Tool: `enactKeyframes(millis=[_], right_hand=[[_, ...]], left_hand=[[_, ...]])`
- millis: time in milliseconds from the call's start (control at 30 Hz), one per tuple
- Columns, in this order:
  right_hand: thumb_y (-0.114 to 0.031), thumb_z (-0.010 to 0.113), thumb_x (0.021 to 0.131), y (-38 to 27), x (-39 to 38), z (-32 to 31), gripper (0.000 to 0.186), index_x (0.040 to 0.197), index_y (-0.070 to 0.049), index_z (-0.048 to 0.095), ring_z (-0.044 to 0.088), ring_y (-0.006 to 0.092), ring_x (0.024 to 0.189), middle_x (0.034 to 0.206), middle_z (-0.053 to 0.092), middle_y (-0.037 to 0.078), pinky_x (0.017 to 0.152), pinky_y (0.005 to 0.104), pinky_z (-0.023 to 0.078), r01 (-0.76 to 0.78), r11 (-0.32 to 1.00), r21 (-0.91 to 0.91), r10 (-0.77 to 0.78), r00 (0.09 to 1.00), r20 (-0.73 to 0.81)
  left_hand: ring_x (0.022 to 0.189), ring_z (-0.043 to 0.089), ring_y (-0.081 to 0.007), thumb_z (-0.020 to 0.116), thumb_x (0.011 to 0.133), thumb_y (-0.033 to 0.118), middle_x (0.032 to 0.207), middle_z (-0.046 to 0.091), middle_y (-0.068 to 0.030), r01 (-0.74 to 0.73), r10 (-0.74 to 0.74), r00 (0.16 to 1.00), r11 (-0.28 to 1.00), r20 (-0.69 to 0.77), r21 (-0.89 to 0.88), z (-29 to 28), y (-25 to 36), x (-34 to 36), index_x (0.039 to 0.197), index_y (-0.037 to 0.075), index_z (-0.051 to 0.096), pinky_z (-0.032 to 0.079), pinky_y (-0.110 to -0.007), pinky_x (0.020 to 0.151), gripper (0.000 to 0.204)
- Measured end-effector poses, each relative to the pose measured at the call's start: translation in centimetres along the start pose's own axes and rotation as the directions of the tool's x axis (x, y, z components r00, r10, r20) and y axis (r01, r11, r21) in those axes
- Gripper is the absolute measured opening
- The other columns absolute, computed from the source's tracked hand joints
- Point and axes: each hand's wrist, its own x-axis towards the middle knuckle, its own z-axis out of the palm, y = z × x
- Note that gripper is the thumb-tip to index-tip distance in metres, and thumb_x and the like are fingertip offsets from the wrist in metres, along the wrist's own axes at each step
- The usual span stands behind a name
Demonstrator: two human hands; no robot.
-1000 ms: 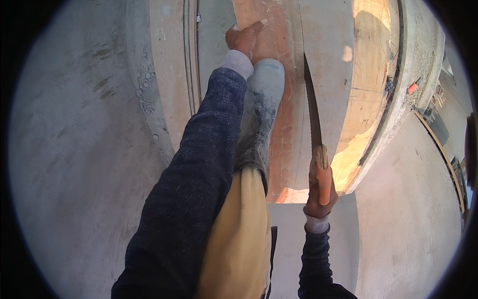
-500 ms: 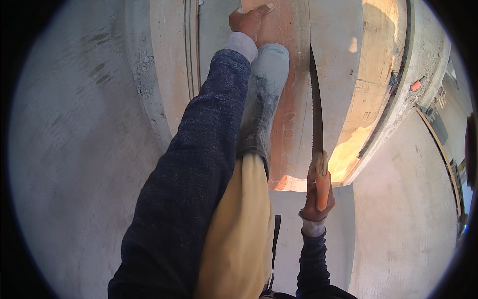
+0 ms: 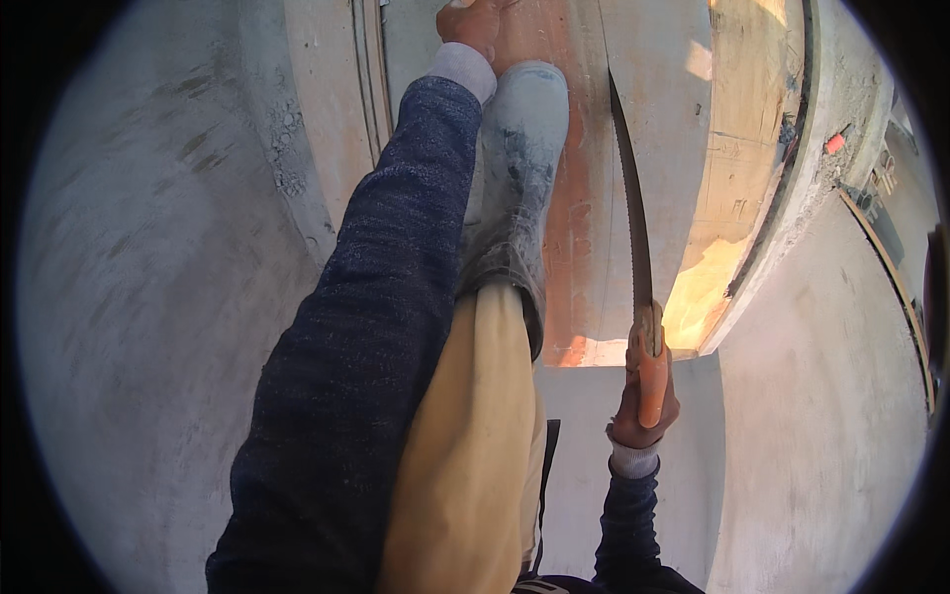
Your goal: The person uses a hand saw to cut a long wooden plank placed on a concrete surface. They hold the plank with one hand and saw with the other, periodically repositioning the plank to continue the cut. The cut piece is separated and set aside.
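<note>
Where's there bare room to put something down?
Bare grey concrete lies left of the left sleeve; another pale patch lies between the right hand and the wooden strip. It's crowded around the boot, near the left hand and saw.

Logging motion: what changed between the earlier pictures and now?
The right hand has drawn the saw back toward the person; the view shifted too, sliding the board up the picture. Nothing was grasped or released. The left hand and boot stayed on the board.

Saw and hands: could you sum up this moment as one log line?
left hand: at reddish board | right hand: gripping saw by orange handle | boot: on board
</note>
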Motion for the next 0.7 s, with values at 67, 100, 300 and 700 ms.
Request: enactKeyframes(millis=[67,100,300,700], right_hand=[[-0.004,0.05,0.101,-1.5,-1.8,-0.5,0.034,0.134,0.002,0.058,0.063,0.0329,0.121,0.131,0.063,0.023,0.099,0.0391,0.053,-0.349,0.855,0.383,0.383,0.924,-0.013],[0.0,0.05,0.097,-0.6,0.8,0.2,0.038,0.134,0.002,0.058,0.067,0.0284,0.112,0.124,0.066,0.021,0.092,0.0356,0.053,-0.078,0.986,0.147,0.081,0.997,-0.012],[0.001,0.057,0.087,3.7,14.1,8.0,0.044,0.131,0.003,0.058,0.071,0.0216,0.088,0.1,0.073,0.015,0.077,0.03,0.055,0.215,0.975,0.045,-0.216,0.976,0.008],[0.0,0.057,0.087,3.9,12.1,7.4,0.045,0.132,0.002,0.058,0.072,0.024,0.087,0.101,0.072,0.017,0.077,0.0332,0.055,0.17,0.985,0.039,-0.171,0.985,0.031]], left_hand=[[0.079,0.069,-0.0234,0.085,0.077,0.016,0.099,0.071,-0.0159,-0.037,0.037,0.999,0.996,-0.004,0.075,-0.5,0.2,-0.4,0.109,-0.011,0.067,0.058,-0.036,0.067,0.046],[0.079,0.069,-0.0234,0.085,0.077,0.016,0.098,0.071,-0.0158,-0.058,0.059,0.998,0.991,-0.001,0.117,-0.7,0.2,-0.4,0.109,-0.011,0.066,0.058,-0.036,0.067,0.046],[0.081,0.069,-0.0234,0.085,0.078,0.016,0.097,0.072,-0.0158,-0.097,0.107,0.993,0.98,-0.045,0.175,0.0,-1.3,1.0,0.111,-0.01,0.067,0.058,-0.033,0.07,0.045],[0.086,0.07,-0.0206,0.071,0.091,0.011,0.099,0.072,-0.0139,-0.212,0.192,0.972,0.966,0.135,0.15,-4.2,-6.1,7.9,0.111,-0.006,0.067,0.057,-0.031,0.075,0.027]])
